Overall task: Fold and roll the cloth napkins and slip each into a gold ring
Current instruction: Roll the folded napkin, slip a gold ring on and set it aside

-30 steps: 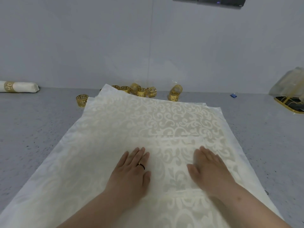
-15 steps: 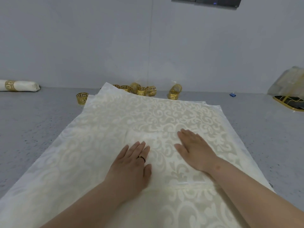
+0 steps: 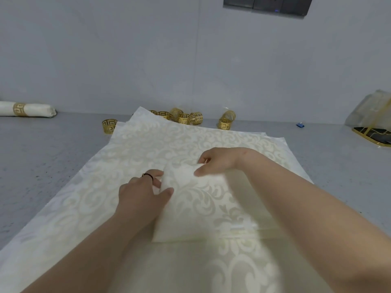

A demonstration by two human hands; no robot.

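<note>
A folded cream damask napkin point(image 3: 203, 204) lies on top of a stack of spread napkins point(image 3: 118, 170) on the grey table. My left hand point(image 3: 143, 193) pinches the folded napkin's left edge, thumb on top and fingers under it. At the far corner my right hand point(image 3: 220, 161) pinches the same napkin, and that end is lifted off the stack. Several gold rings point(image 3: 186, 117) sit in a cluster behind the stack, with one more gold ring point(image 3: 109, 125) off to the left.
A finished rolled napkin in a gold ring point(image 3: 25, 109) lies at the far left by the wall. A gold-rimmed tray with a clear bag point(image 3: 374, 123) stands at the far right. A small blue clip point(image 3: 300, 124) lies near the wall.
Both hands lay flat on the napkin before. Now they have moved forward and pinch its far end, raising it off the stack.
</note>
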